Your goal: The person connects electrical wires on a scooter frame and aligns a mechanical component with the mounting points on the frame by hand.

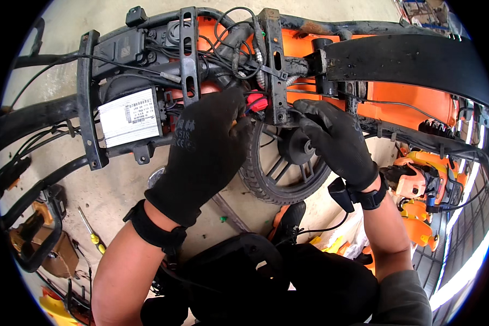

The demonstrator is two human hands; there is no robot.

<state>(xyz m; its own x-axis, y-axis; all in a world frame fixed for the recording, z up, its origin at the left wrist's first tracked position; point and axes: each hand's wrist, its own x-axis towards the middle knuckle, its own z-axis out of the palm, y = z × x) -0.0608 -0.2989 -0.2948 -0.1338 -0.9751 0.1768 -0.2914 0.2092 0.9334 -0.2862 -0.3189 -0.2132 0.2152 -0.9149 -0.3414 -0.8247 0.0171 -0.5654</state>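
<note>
Both hands wear black gloves at an upturned-looking black metal frame (84, 98) with orange panels. My left hand (212, 136) is closed beside a red connector (257, 101) among dark wires; its fingertips hide what they grip. My right hand (334, 138) has fingers bent together at a thin dark cable (293, 111), just right of a vertical perforated bracket (275, 70); exactly what it pinches is unclear. Behind both hands is a spoked wheel (282, 179). A silver labelled control box (127, 117) sits left, and bundled cables (239, 54) run above.
A curved black fender (396, 57) spans the upper right. A screwdriver (95, 239) and a cardboard box (60, 252) lie on the pale floor (60, 168) at lower left. Orange and yellow parts (418, 217) are piled at the right. A metal bar (228, 214) lies below the wheel.
</note>
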